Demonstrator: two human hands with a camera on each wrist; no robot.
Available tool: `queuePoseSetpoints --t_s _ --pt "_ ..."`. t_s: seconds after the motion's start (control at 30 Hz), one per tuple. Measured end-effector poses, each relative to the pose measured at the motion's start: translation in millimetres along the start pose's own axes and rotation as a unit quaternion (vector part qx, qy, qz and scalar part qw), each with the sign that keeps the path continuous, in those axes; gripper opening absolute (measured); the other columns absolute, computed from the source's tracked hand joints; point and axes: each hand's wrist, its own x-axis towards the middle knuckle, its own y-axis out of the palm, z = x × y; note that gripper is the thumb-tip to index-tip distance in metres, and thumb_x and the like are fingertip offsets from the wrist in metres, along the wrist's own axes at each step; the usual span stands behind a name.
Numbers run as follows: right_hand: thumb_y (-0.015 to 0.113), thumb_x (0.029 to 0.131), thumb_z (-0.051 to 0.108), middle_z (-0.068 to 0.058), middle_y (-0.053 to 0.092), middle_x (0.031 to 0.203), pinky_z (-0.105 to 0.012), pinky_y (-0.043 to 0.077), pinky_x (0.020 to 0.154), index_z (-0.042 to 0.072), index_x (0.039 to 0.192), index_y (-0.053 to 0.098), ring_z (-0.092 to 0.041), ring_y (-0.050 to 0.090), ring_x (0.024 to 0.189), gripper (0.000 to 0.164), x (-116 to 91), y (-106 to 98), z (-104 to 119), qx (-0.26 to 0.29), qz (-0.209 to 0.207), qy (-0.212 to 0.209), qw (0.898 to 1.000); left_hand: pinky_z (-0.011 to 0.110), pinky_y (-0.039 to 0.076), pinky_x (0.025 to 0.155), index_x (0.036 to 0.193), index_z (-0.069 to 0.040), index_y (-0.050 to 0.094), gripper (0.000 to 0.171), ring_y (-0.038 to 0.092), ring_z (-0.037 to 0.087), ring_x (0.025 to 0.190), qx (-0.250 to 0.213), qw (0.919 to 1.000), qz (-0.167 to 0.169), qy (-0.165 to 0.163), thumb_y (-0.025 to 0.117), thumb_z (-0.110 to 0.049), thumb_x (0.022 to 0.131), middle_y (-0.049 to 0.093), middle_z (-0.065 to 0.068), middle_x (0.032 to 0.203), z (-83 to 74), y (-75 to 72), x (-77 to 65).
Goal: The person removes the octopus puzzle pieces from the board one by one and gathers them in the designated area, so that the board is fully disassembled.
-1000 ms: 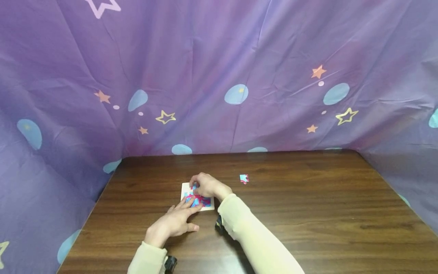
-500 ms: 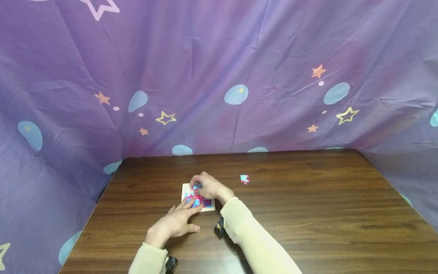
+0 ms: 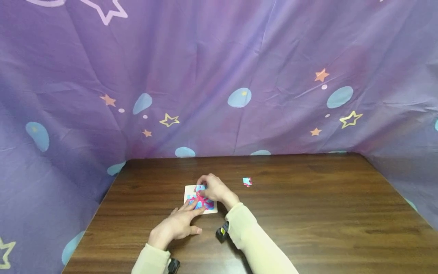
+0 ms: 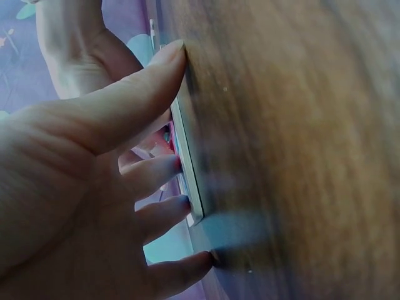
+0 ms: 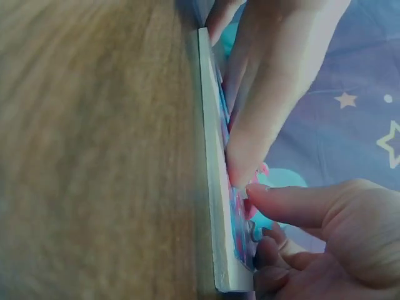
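Note:
A small white puzzle board (image 3: 188,189) lies on the table, partly filled with blue and pink jigsaw pieces (image 3: 209,204). My left hand (image 3: 175,225) rests its straight, spread fingertips on the near left part of the board, thumb out over the table. From the far right side my right hand (image 3: 215,189) reaches over it and pinches a blue and pink jigsaw piece (image 3: 200,187) between thumb and fingers, close above the board's far part. In the right wrist view the right thumb (image 5: 287,203) meets the upright pink edge of a piece, beside a left fingertip (image 5: 245,167).
One loose blue and pink jigsaw piece (image 3: 247,182) lies right of the board. The brown wooden table (image 3: 308,213) ends at a purple curtain (image 3: 205,76) with stars behind it. Both wrists wear black cameras.
The piece under my right fingers has turned so its light blue face shows more. My left hand stays on the board. The whole head view has shifted slightly.

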Motion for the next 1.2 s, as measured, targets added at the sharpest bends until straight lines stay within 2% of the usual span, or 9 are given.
queuePoseSetpoints --t_s 0.13,0.23,0.33,0.43,0.57,0.7,0.93,1.2 --pt "0.077 0.076 0.004 0.002 0.057 0.083 -0.032 0.045 0.077 0.013 0.092 0.067 -0.014 0.051 0.083 0.021 -0.5 0.2 -5.6 0.027 -0.013 -0.034 0.999 0.070 0.019 0.108 0.142 -0.007 0.051 0.064 0.019 0.046 0.143 0.006 1.0000 -0.001 0.002 0.073 -0.028 0.086 0.028 0.024 0.155 0.1 -0.7 -0.1" --pt "0.073 0.080 0.000 0.001 0.058 0.079 -0.028 0.046 0.070 0.008 0.093 0.068 -0.012 0.052 0.076 0.017 -1.9 -1.2 -10.6 0.107 -0.008 -0.047 0.993 0.070 0.020 0.108 0.142 -0.007 0.051 0.064 0.020 0.046 0.142 0.010 0.9999 -0.004 0.003 0.073 -0.028 0.086 0.029 0.024 0.155 0.0 -0.3 0.3" --pt "0.068 0.083 -0.005 -0.004 0.060 0.077 -0.026 0.047 0.065 -0.001 0.094 0.068 -0.012 0.053 0.071 0.012 -6.8 -4.3 -16.9 0.222 0.003 -0.028 0.975 0.069 0.019 0.109 0.143 -0.008 0.050 0.065 0.019 0.046 0.142 0.005 1.0000 0.002 0.001 0.073 -0.029 0.086 0.028 0.023 0.155 -0.3 2.6 0.7" --pt "0.067 0.084 -0.006 -0.006 0.061 0.078 -0.025 0.047 0.065 -0.006 0.094 0.067 -0.013 0.055 0.072 0.010 -10.2 -8.1 -21.4 0.286 0.008 -0.007 0.958 0.068 0.019 0.109 0.143 -0.009 0.050 0.065 0.019 0.045 0.143 0.007 1.0000 0.005 -0.003 0.072 -0.030 0.086 0.029 0.022 0.155 0.4 3.5 1.3" --pt "0.069 0.085 -0.002 -0.003 0.062 0.079 -0.023 0.048 0.067 -0.005 0.098 0.068 -0.011 0.056 0.073 0.014 -10.6 -13.2 -23.4 0.302 0.007 0.009 0.953 0.068 0.020 0.109 0.143 -0.010 0.051 0.064 0.018 0.045 0.143 0.009 0.9999 0.004 -0.007 0.072 -0.030 0.086 0.029 0.021 0.155 1.1 1.4 2.0" --pt "0.069 0.084 -0.001 -0.002 0.062 0.078 -0.026 0.049 0.065 -0.006 0.102 0.066 -0.013 0.056 0.071 0.019 -11.0 -21.5 -23.4 0.334 -0.004 0.021 0.942 0.068 0.019 0.110 0.144 -0.010 0.050 0.064 0.017 0.045 0.143 0.004 0.9999 0.006 -0.010 0.072 -0.030 0.086 0.028 0.021 0.156 1.7 -0.9 2.1" --pt "0.070 0.085 0.000 -0.004 0.065 0.081 -0.033 0.052 0.067 -0.011 0.108 0.062 -0.019 0.059 0.072 0.027 -20.7 -49.8 -29.2 0.365 -0.029 0.027 0.930 0.067 0.018 0.110 0.144 -0.012 0.049 0.065 0.017 0.044 0.144 0.004 0.9998 0.003 -0.017 0.072 -0.031 0.086 0.028 0.021 0.156 3.4 -1.1 4.0" --pt "0.069 0.086 -0.003 -0.001 0.064 0.078 -0.027 0.050 0.061 -0.014 0.107 0.058 -0.015 0.057 0.066 0.027 -43.6 -89.5 -54.9 0.394 -0.098 0.036 0.913 0.066 0.016 0.111 0.145 -0.013 0.048 0.065 0.016 0.044 0.144 0.000 0.9999 0.005 -0.016 0.071 -0.030 0.087 0.027 0.020 0.156 3.2 1.8 3.8"
